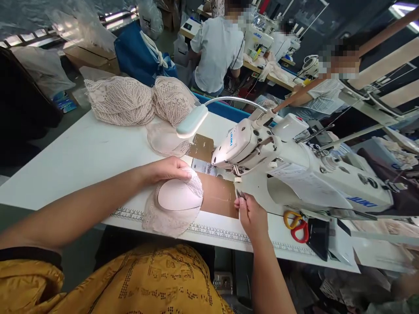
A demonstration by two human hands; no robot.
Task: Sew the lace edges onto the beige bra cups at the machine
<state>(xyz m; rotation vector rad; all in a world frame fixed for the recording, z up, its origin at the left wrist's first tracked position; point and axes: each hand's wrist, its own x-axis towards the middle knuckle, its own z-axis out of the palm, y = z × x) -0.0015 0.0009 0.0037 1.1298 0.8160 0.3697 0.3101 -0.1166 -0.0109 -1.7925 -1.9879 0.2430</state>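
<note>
My left hand [170,169] pinches the upper lace edge of a pale pink bra cup [178,195] between thumb and fingers. The cup's smooth inner side faces up, and its lace [170,223] spreads over the table's front edge. To the right, my right hand [253,217] is closed around a small dark pointed tool [241,194], possibly thread snips; most of it is hidden in the fingers. Both hands are in front of the white sewing machine [248,139], whose needle area is just beyond a brown plate [218,192].
Stacked lace cups [121,100] sit at the back left, near a loose sheer piece [166,139]. A lamp [192,121] hangs over the table [81,161]. Scissors [299,226] and a dark phone-like object [318,237] lie on the right. Other people [218,48] sit behind.
</note>
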